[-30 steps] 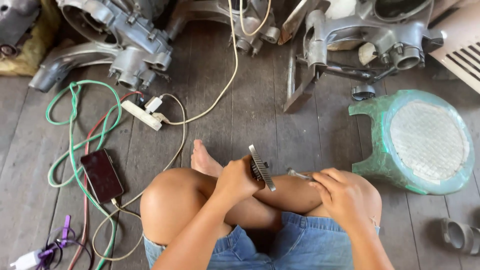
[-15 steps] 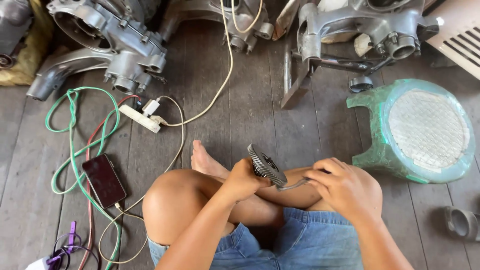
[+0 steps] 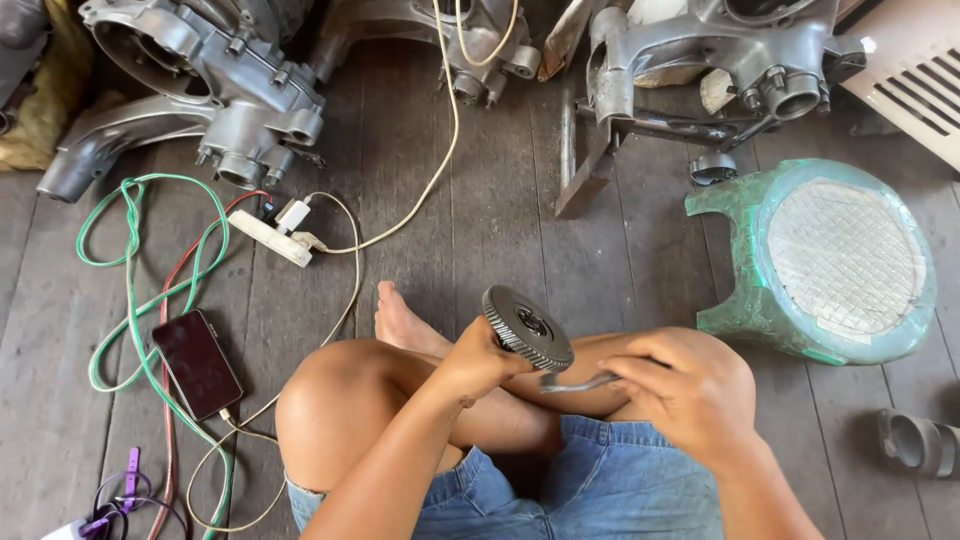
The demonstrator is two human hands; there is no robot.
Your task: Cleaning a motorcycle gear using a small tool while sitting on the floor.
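Two hands work above grey floorboards (image 3: pixel 500 200): left hand (image 3: pixel 480 362) grips a gear (image 3: pixel 527 328), right hand (image 3: pixel 680 395) a metal tool (image 3: pixel 575 382).

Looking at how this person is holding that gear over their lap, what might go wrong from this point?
1. The left hand holds the toothed gear by its edge, above the bare crossed legs; if the grip slips, it would likely land on a leg or the foot.
2. The right hand works a thin metal tool close to the left fingers; a slip might jab them.
3. The phone and cables lie close to the knee and could be snagged.
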